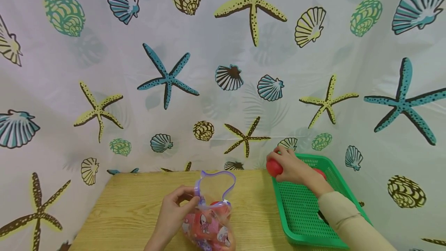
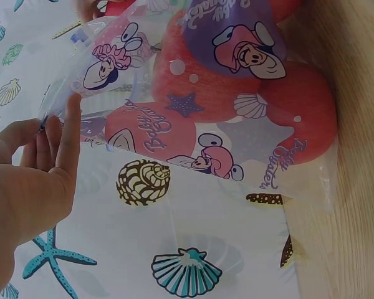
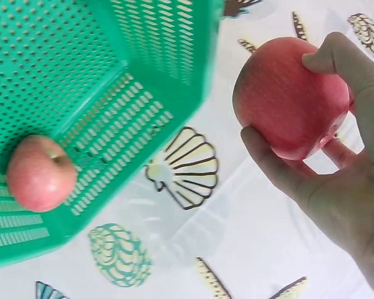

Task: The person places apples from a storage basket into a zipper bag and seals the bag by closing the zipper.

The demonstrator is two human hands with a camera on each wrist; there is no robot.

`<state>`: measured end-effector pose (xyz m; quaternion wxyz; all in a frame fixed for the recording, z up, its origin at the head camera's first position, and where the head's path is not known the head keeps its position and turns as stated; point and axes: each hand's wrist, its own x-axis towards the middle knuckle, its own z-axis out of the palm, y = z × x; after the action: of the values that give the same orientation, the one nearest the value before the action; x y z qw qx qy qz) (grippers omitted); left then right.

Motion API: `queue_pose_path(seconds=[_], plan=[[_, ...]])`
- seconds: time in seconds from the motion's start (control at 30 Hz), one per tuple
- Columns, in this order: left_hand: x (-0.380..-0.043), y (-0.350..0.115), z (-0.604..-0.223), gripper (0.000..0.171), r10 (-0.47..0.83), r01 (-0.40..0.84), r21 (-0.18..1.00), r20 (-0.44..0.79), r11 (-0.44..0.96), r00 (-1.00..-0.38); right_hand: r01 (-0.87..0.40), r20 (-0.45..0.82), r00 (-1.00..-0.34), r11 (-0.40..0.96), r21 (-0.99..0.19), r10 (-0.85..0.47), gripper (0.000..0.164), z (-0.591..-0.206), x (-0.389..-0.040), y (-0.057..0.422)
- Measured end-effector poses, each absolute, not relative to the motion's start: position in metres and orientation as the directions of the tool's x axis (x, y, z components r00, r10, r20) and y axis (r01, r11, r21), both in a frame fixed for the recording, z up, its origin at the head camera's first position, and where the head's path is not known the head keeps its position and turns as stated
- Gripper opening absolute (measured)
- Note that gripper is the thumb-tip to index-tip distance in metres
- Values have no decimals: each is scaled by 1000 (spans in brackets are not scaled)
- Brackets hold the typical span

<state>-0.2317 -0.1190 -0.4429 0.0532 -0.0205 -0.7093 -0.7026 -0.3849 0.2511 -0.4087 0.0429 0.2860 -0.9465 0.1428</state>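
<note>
My right hand grips a red apple above the left rim of a green plastic basket. In the right wrist view another apple lies in a corner of that basket. My left hand pinches the rim of a clear plastic bag by its purple handle. Printed cartoon figures cover the bag, which stands on the table with several red apples showing through it. The handle stands up as a loop over the bag's mouth.
A wooden table lies beneath the bag and basket. Behind and at both sides hangs a white curtain printed with shells and starfish. A small dark item in the basket is partly hidden by the right forearm.
</note>
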Motion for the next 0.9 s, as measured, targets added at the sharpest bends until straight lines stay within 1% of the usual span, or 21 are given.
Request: queue_pose_path(seconds=[0.37, 0.63, 0.9], plan=[[-230, -118, -443, 23, -50, 110, 994, 110, 9, -993, -643, 226, -764, 742, -189, -604, 55, -383, -369, 214], [-229, -118, -442, 21, -52, 115, 993, 116, 18, -992, -687, 247, -724, 703, -183, -644, 56, -367, -357, 185], [-229, -117, -444, 22, -46, 119, 993, 120, 16, -992, -759, 267, -646, 638, -129, -715, 57, -356, -344, 162]])
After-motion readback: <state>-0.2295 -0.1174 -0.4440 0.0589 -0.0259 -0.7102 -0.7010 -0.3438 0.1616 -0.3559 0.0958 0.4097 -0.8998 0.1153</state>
